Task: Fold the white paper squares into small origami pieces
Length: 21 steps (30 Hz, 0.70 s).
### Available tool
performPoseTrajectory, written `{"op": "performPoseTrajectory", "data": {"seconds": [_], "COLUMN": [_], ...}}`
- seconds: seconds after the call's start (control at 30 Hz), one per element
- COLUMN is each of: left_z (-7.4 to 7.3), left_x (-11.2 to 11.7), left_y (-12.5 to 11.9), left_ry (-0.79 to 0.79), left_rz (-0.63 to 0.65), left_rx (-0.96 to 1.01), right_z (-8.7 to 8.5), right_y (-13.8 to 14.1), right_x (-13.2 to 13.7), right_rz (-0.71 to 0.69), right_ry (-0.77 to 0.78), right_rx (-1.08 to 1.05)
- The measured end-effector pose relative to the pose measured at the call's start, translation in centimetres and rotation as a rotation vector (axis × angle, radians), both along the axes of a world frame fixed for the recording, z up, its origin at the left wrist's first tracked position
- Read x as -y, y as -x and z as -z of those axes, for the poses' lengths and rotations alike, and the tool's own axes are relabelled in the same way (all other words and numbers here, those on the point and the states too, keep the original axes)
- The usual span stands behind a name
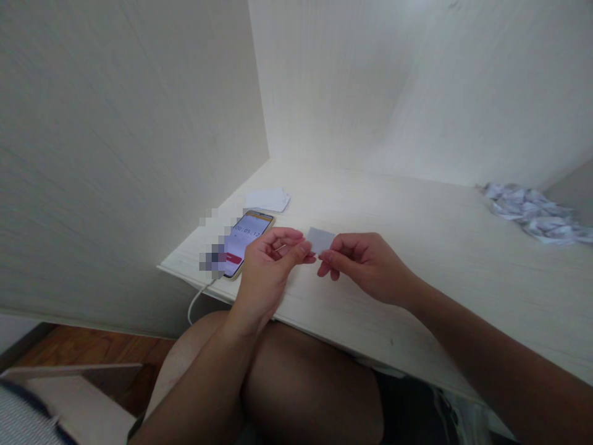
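Observation:
A small pale grey piece of paper [320, 240] is held up between my two hands over the white desk [370, 334]. My left hand [277, 254] pinches its left edge between thumb and fingers. On the other side, the thumb and fingertips of my right hand [354, 258] close on its lower right corner. Part of the paper is hidden behind my fingertips. Just left of my left hand lies a phone [250, 227], its screen showing a running-time display.
Behind the phone lies a small stack of white paper sheets [266, 199]. A heap of crumpled or folded paper [532, 213] sits at the far right. A white cable [197, 296] hangs over the front edge from the phone. Panels [139, 123] enclose the desk at left and back.

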State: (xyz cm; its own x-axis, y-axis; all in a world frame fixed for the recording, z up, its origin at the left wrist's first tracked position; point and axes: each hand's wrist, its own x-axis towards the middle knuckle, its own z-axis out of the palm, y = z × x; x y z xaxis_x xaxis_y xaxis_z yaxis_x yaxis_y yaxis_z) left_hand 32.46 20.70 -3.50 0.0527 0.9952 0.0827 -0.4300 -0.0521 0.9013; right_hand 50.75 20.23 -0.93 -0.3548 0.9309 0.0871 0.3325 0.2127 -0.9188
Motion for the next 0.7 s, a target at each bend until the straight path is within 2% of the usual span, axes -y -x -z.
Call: {"op": "performPoseTrajectory", "data": {"seconds": [0.13, 0.3, 0.5, 0.7], "left_z": [0.15, 0.49, -0.08, -0.21], "left_x": [0.12, 0.04, 0.04, -0.04], "left_y": [-0.02, 0.08, 0.21, 0.41], "left_ry": [-0.005, -0.039, -0.052, -0.018], "left_rz": [0.036, 0.069, 0.065, 0.121], "left_rx": [-0.043, -0.05, -0.077, -0.066], "right_z": [0.19, 0.12, 0.25, -0.08], "right_y": [-0.06, -0.46, -0.69, -0.58], "right_x": [0.07, -0.02, -0.41, -0.39], "right_rz": [0.005, -0.058, -0.135, -0.173], "right_ry": [0.019, 0.054, 0.106, 0.109], "right_rx": [0.012, -0.033, -0.107, -0.139]}}
